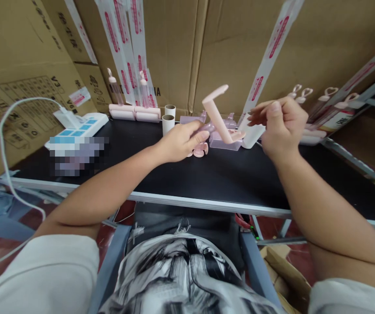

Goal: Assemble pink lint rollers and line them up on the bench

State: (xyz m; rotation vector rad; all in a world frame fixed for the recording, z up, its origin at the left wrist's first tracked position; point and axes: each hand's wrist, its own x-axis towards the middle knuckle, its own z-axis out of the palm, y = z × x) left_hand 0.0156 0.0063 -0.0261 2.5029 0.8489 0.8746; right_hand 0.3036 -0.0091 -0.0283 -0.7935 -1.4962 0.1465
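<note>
My left hand pinches a small translucent pink part just above the black table. A pink L-shaped handle piece stands tilted right next to those fingers, its foot near a clear pink base. My right hand is raised at the right with its fingers curled; a white cylinder lies close under its fingertips. What the right fingers hold, if anything, is hidden. Small pink round parts lie on the table under my left hand.
Two cardboard tubes stand at the back, beside pink bases with upright handles. A white power strip with a cable sits at the left. More pink-handled pieces lean at the right. Cardboard boxes wall the back.
</note>
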